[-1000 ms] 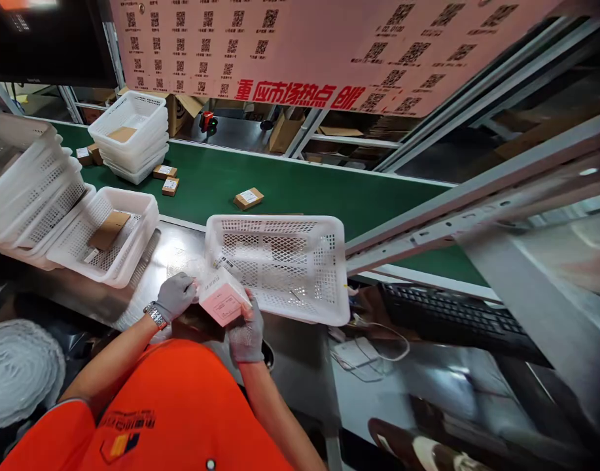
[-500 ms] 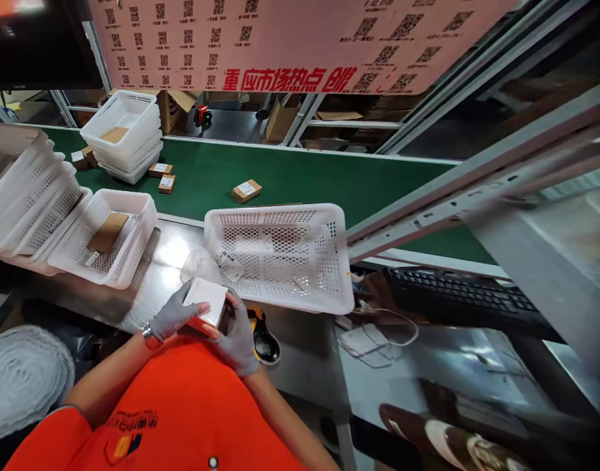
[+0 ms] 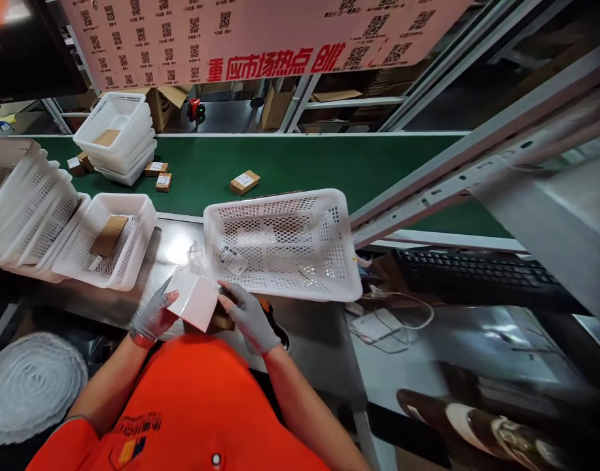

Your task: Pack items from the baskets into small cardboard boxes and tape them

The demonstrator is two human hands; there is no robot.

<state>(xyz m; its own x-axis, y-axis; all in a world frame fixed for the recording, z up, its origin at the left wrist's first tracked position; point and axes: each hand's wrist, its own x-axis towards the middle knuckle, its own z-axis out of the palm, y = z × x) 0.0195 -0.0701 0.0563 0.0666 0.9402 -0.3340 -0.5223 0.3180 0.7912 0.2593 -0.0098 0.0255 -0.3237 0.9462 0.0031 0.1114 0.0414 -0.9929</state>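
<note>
- The left hand (image 3: 155,315), in a grey glove, grips the left edge of a small white box (image 3: 194,299), thumb on its upper face and fingers under it.
- The right hand (image 3: 248,317), gloved too, pinches the box's right edge with its fingertips; the box is held tilted just above the steel worktop (image 3: 172,252), close to the person's chest.
- Just beyond the box lies a crumpled clear plastic bag (image 3: 197,258) on the worktop, touching the near left corner of a white mesh basket (image 3: 339,261).
- Inside the basket a printed label slip (image 3: 231,260) lies near that same corner.
- Under the right hand a dark scanner with an orange part (image 3: 273,320) is mostly hidden.
- To the left stand a basket holding a cardboard piece (image 3: 108,234) and a leaning stack of empty baskets (image 3: 19,203).
- Behind runs the green conveyor belt (image 3: 329,167), carrying a small brown parcel (image 3: 245,182).
- A black keyboard (image 3: 476,278) sits to the right, well apart from the hands.
</note>
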